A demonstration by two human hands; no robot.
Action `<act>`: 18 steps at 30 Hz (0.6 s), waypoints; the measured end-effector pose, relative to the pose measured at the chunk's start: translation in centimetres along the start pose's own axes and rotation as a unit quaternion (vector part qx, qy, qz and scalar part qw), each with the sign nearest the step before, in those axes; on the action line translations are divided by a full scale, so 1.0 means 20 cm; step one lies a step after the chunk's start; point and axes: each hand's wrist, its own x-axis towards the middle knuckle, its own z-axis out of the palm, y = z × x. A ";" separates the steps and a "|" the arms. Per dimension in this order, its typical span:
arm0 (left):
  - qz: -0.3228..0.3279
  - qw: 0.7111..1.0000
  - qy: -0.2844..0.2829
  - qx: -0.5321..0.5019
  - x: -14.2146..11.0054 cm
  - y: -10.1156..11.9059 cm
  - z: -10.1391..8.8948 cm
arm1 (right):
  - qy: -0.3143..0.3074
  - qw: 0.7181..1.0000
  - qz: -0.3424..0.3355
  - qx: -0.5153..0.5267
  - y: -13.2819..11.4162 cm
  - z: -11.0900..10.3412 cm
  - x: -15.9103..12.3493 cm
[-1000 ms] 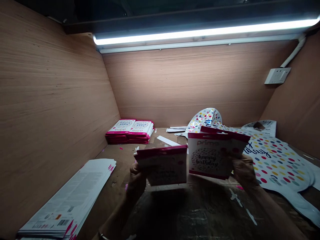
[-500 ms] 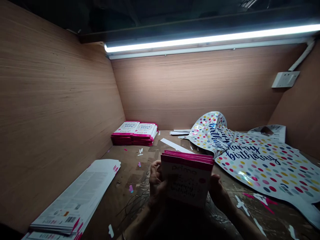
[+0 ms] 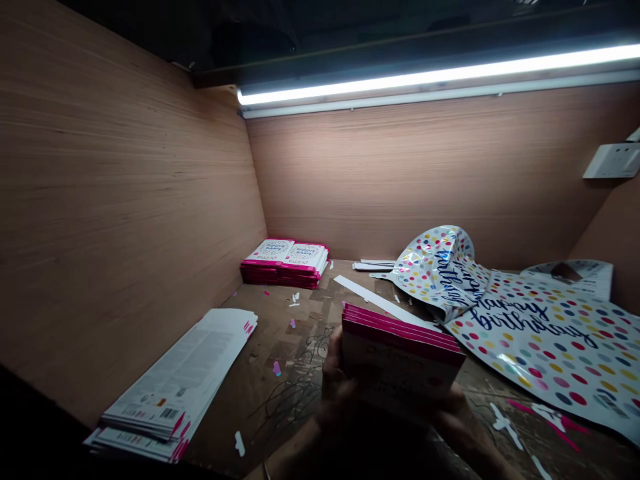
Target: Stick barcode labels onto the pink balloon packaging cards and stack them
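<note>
Between my two hands is a small bundle of white-and-pink card packets (image 3: 400, 360), several deep, with pink top edges and "prima" lettering on the shadowed front. My left hand (image 3: 336, 383) is closed round the bundle's left side. At its lower right edge, my right hand (image 3: 453, 413) grips it, with the fingers partly in shadow. Beyond the bundle, two neat stacks of the same packets (image 3: 285, 263) stand side by side against the back corner. A pile of long unfolded printed cards (image 3: 195, 367) lies along the left wall.
Dotted "happy birthday" foil balloons (image 3: 545, 327) spread flat over the right side. A white strip (image 3: 365, 297) lies behind the bundle. Paper scraps (image 3: 277, 368) and dark thread (image 3: 295, 393) litter the tabletop. A light tube (image 3: 425, 77) crosses above; a socket (image 3: 613, 161) is on the right wall.
The bundle has tilted so its pink top edges face me more, and my right hand has moved lower on its edge. The whole view has shifted, with the surroundings appearing further right.
</note>
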 end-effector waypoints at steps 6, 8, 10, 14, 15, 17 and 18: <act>0.092 0.922 -0.030 0.375 0.21 0.01 -0.13 | 0.106 0.972 0.114 0.175 0.08 -0.02 0.07; 0.081 0.874 0.008 0.480 0.42 0.04 -0.22 | 0.100 0.947 0.203 0.229 0.08 -0.03 0.13; 0.072 0.829 0.036 0.554 0.65 0.07 -0.34 | 0.087 0.921 0.277 0.262 0.09 -0.03 0.19; 0.025 0.730 0.019 0.682 1.01 0.08 -0.57 | 0.069 0.896 0.340 0.277 0.13 0.00 0.25; 0.012 0.707 0.008 0.707 1.07 0.07 -0.61 | 0.063 0.895 0.345 0.275 0.15 0.01 0.25; -0.014 0.664 -0.014 0.747 1.14 0.05 -0.68 | 0.054 0.896 0.352 0.264 0.17 0.01 0.24; -0.024 0.647 -0.023 0.762 1.16 0.04 -0.71 | 0.055 0.899 0.351 0.256 0.18 0.01 0.24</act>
